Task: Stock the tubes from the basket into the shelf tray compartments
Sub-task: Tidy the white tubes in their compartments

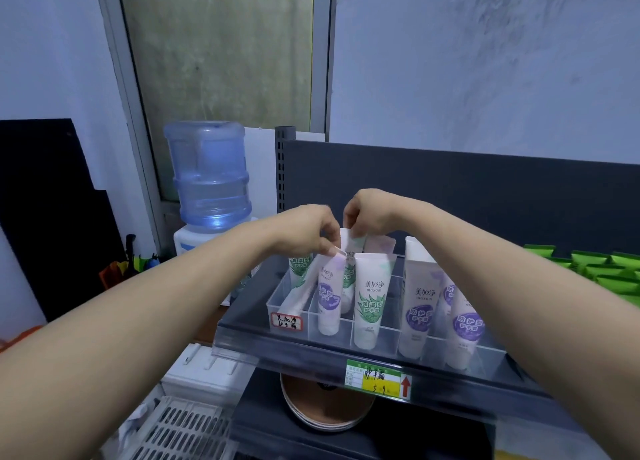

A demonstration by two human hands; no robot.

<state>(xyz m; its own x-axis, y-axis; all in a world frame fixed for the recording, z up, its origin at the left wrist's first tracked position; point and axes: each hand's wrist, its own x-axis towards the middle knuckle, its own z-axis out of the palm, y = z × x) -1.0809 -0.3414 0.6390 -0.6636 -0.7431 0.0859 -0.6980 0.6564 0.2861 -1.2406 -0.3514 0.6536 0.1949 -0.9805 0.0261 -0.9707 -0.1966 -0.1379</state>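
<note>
A clear divided tray [388,347] sits on a dark shelf [311,362] and holds several white tubes with green or purple prints. My left hand [308,229] pinches the top of a purple-print tube [329,297] that leans in a front-left compartment. My right hand [369,212] pinches the top of a green-print tube [348,276] standing in the row behind it. A green-print tube [370,300] stands upright in the middle front. Two purple-print tubes [419,304] stand at the right, partly behind my right forearm. The white slotted basket [180,428] lies at the lower left.
A water dispenser with a blue bottle [209,172] stands left of the shelf. Green packs [602,269] fill the shelf's right end. A price tag [379,380] hangs on the shelf's front edge. Round brownish plates [325,407] lie on the shelf below.
</note>
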